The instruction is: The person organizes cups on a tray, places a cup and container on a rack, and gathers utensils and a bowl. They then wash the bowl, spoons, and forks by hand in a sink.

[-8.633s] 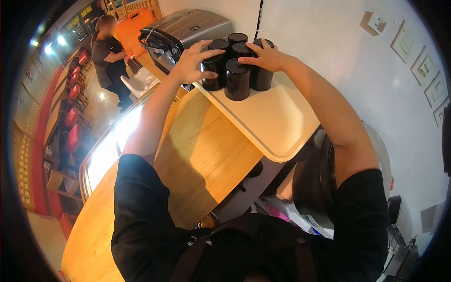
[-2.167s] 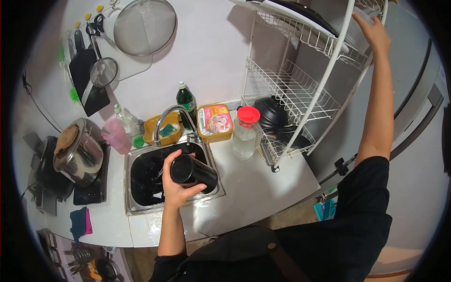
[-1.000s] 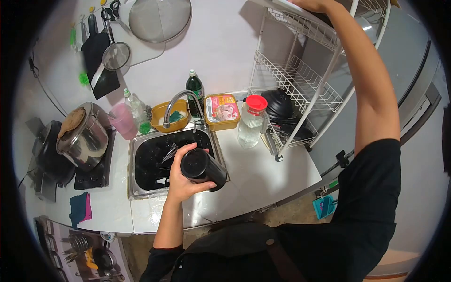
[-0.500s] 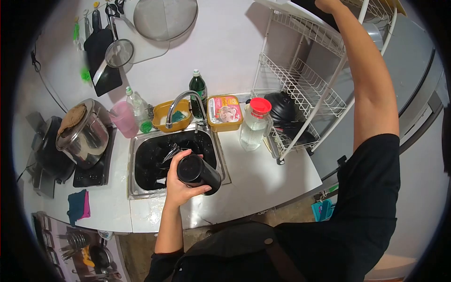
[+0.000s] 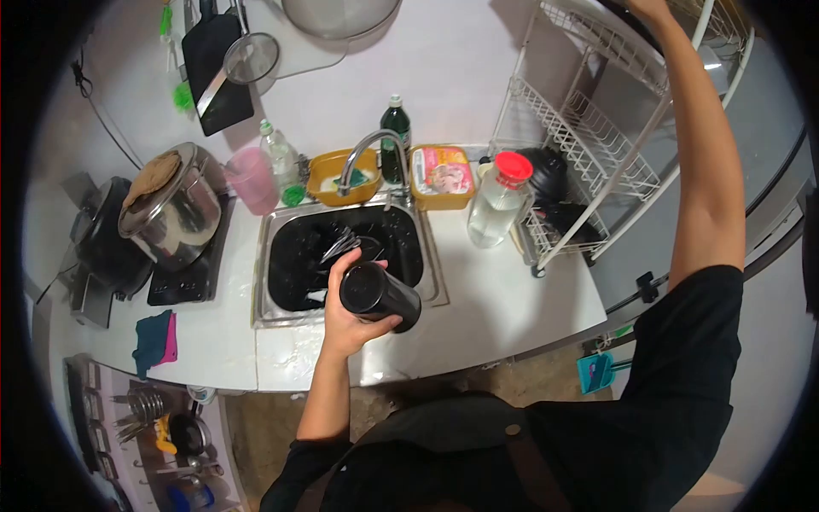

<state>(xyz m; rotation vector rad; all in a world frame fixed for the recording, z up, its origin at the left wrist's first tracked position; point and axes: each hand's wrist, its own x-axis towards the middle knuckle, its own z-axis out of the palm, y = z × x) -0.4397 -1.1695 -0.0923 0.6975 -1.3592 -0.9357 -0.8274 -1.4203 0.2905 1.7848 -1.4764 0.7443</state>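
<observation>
My left hand (image 5: 345,328) is wrapped round a black tumbler (image 5: 386,299), which tilts over the front edge of the steel sink (image 5: 263,317). Metal utensils (image 5: 341,246) and dark wet items lie in the black basin, under the curved tap (image 5: 363,147). My right hand (image 5: 650,8) reaches up to the top of the white wire rack (image 5: 627,158), beside a dark item (image 5: 631,17) there. The frame's upper edge cuts off its fingers, so its grip is hidden.
A glass jug (image 5: 499,209) with a red lid stands right of the sink. Behind are a green bottle (image 5: 395,141) and yellow tubs (image 5: 444,196). Leftward are a pink cup (image 5: 252,181), a large steel pot (image 5: 175,218) and cloths (image 5: 155,341). A grey fridge (image 5: 640,247) stands at right.
The view has tilted down and turned left, so the scene sits higher and further right. My left hand still holds the tumbler over the sink edge; my right arm stays raised to the rack.
</observation>
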